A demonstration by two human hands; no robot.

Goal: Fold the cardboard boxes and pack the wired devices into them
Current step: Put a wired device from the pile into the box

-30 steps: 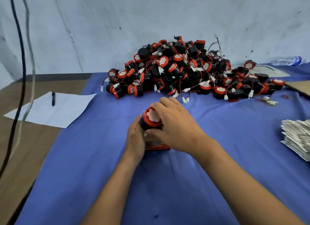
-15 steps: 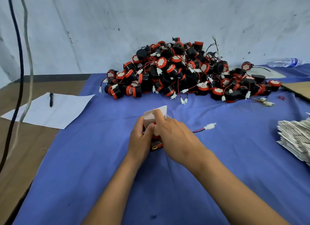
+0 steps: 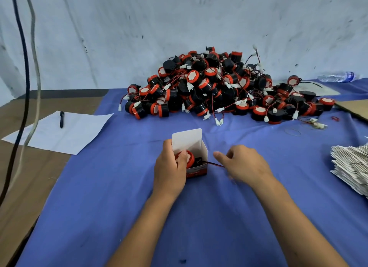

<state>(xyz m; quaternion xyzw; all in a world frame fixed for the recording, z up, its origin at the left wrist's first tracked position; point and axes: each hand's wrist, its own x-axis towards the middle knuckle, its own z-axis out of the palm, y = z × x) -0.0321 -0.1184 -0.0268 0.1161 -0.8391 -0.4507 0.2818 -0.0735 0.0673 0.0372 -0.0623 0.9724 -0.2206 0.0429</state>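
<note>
So the device (image 3: 186, 159) is down inside the little box (image 3: 196, 163) now, where a second ago we had it sitting on top in our right hand. Our left hand (image 3: 169, 167) grips the box from the side, thumb resting on the red cap. Our right hand (image 3: 244, 163) has let go and slid off to the right; it looks like it's pinching the red and black wire (image 3: 214, 164), though it's blurry. The wire trails out over the box edge and the flap (image 3: 187, 140) stands open. We'd say next is tucking the wire in and closing up. Big pile of devices (image 3: 223, 87) at the back.
</note>
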